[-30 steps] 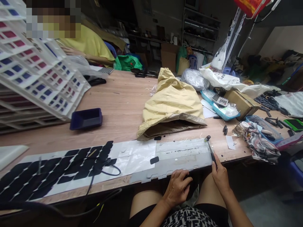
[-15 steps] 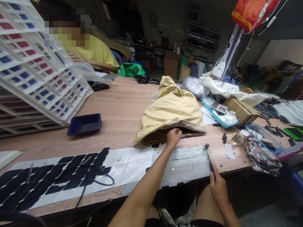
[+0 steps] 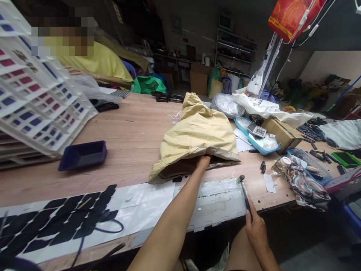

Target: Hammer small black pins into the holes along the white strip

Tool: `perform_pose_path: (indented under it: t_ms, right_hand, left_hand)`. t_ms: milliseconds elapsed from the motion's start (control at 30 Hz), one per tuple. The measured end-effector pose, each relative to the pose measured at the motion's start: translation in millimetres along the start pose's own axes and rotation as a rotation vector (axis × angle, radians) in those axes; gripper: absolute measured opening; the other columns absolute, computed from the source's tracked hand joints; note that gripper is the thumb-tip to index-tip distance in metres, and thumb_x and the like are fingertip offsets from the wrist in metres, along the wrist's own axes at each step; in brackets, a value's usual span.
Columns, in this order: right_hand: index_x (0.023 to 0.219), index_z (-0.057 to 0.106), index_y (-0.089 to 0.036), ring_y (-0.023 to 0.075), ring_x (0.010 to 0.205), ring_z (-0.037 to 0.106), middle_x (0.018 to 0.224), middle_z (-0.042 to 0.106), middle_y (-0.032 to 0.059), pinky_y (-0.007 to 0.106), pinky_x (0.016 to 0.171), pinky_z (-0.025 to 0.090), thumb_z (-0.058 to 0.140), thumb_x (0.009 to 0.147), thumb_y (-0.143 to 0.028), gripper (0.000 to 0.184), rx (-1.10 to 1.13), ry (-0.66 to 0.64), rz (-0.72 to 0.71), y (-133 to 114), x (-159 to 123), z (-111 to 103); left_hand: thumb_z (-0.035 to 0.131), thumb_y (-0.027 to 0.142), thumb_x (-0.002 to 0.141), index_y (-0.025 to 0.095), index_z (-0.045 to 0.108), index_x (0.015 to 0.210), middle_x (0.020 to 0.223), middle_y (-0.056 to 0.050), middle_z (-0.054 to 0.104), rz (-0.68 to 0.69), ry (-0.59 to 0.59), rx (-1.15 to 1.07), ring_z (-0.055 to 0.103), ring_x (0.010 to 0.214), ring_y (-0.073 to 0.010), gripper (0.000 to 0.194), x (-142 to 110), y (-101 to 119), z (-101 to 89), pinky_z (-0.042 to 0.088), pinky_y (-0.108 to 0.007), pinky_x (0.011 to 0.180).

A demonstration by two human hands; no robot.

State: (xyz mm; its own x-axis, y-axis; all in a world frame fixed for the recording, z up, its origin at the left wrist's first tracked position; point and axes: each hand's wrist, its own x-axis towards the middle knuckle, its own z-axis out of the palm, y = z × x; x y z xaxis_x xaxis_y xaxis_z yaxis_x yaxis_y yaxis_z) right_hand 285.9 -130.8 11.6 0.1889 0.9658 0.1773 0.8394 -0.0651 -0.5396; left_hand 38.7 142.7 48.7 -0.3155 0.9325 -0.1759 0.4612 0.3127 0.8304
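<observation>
Currently, the left hand (image 3: 203,162) reaches into the yellow bag (image 3: 200,131), whose mouth faces the counter's (image 3: 126,131) near edge, grip hidden; the right hand (image 3: 257,229) clasps a hammer (image 3: 244,192).

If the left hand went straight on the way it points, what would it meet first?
Probably the inside of the yellow bag or its hidden contents; the left hand is partly inside, so depth is unclear.

This looks like a small workshop: a long wooden worktable (image 3: 126,131) runs beyond the hammer (image 3: 244,194) gripped in the right hand (image 3: 257,226), black pieces (image 3: 64,234) in rows left of that grip, a calculator (image 3: 256,130) past it, and, far behind in dimness, probably storage shelving (image 3: 235,50).
</observation>
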Motion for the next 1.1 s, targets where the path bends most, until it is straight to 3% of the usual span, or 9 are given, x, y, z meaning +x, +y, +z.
perform_pose_path:
  t_ms: [100, 167, 267, 367, 467, 600, 833, 1100]
  right_hand:
    - [0.146, 0.050, -0.019, 0.0245, 0.113, 0.068, 0.131, 0.065, 0.0092, 0.031, 0.092, 0.056, 0.033, 0.099, -0.035, 0.052, -0.010, -0.008, 0.009, -1.0, 0.2, -1.1]
    - [0.146, 0.050, -0.017, 0.0250, 0.114, 0.067, 0.133, 0.064, 0.0099, 0.032, 0.094, 0.055, 0.033, 0.099, -0.035, 0.053, -0.012, -0.018, 0.015, -2.6, 0.4, -2.4]
    - [0.145, 0.051, -0.016, 0.0262, 0.116, 0.066, 0.131, 0.065, 0.0114, 0.034, 0.097, 0.054, 0.034, 0.098, -0.034, 0.054, -0.014, -0.033, 0.026, -5.1, 1.2, -5.0]
    - [0.145, 0.052, -0.015, 0.0270, 0.114, 0.067, 0.128, 0.067, 0.0121, 0.035, 0.097, 0.054, 0.034, 0.098, -0.035, 0.054, -0.010, -0.037, 0.054, -7.2, 2.6, -8.5]
    - [0.143, 0.054, -0.017, 0.0251, 0.113, 0.068, 0.129, 0.067, 0.0100, 0.033, 0.096, 0.055, 0.037, 0.097, -0.038, 0.053, 0.044, -0.029, 0.066, -10.9, 2.6, -12.5]
    - [0.140, 0.057, -0.017, 0.0232, 0.126, 0.059, 0.136, 0.062, 0.0090, 0.033, 0.105, 0.049, 0.040, 0.098, -0.040, 0.051, 0.156, 0.025, 0.024, -23.6, -3.4, -15.8]
    - [0.141, 0.057, -0.022, 0.0206, 0.123, 0.062, 0.134, 0.064, 0.0047, 0.031, 0.106, 0.049, 0.044, 0.099, -0.035, 0.045, 0.209, -0.102, -0.108, -57.3, -13.9, -17.2]
    - [0.139, 0.058, -0.022, 0.0209, 0.119, 0.064, 0.131, 0.066, 0.0033, 0.031, 0.103, 0.052, 0.043, 0.098, -0.029, 0.045, 0.128, -0.115, -0.167, -76.6, -11.4, -21.5]
  left_hand:
    - [0.069, 0.043, 0.074, 0.019, 0.073, 0.097, 0.091, -0.011, 0.075, 0.021, -0.043, 0.021, 0.068, 0.088, -0.0291, 0.033, -25.6, -13.5, -16.2, 0.048, -0.034, 0.074]
    - [0.067, 0.041, 0.074, 0.022, 0.074, 0.096, 0.089, -0.006, 0.074, 0.139, -0.077, 0.044, 0.066, 0.084, -0.0239, 0.029, -51.4, -28.3, -22.1, 0.047, -0.030, 0.072]
    - [0.068, 0.034, 0.074, 0.024, 0.074, 0.094, 0.092, -0.003, 0.073, 0.381, -0.170, 0.103, 0.061, 0.095, -0.0239, 0.023, -90.4, -54.1, -21.7, 0.045, -0.031, 0.078]
    - [0.070, 0.030, 0.074, 0.025, 0.075, 0.090, 0.094, -0.002, 0.071, 0.456, -0.217, 0.147, 0.056, 0.101, -0.0248, 0.018, -114.1, -73.9, -15.2, 0.042, -0.035, 0.087]
    - [0.071, 0.029, 0.074, 0.026, 0.075, 0.091, 0.094, -0.002, 0.069, 0.464, -0.206, 0.155, 0.055, 0.100, -0.0243, 0.017, -120.2, -81.2, -10.9, 0.040, -0.037, 0.092]
    - [0.071, 0.029, 0.074, 0.027, 0.075, 0.090, 0.094, -0.001, 0.068, 0.481, -0.219, 0.142, 0.053, 0.101, -0.0245, 0.016, -119.2, -79.5, -11.8, 0.038, -0.038, 0.093]
    - [0.072, 0.029, 0.073, 0.027, 0.074, 0.087, 0.092, 0.000, 0.069, 0.457, -0.209, 0.140, 0.053, 0.101, -0.0241, 0.015, -120.7, -78.9, -11.1, 0.037, -0.038, 0.094]
    - [0.074, 0.029, 0.071, 0.028, 0.075, 0.085, 0.091, 0.000, 0.069, 0.430, -0.206, 0.137, 0.053, 0.100, -0.0245, 0.014, -120.2, -76.5, -10.0, 0.038, -0.039, 0.093]
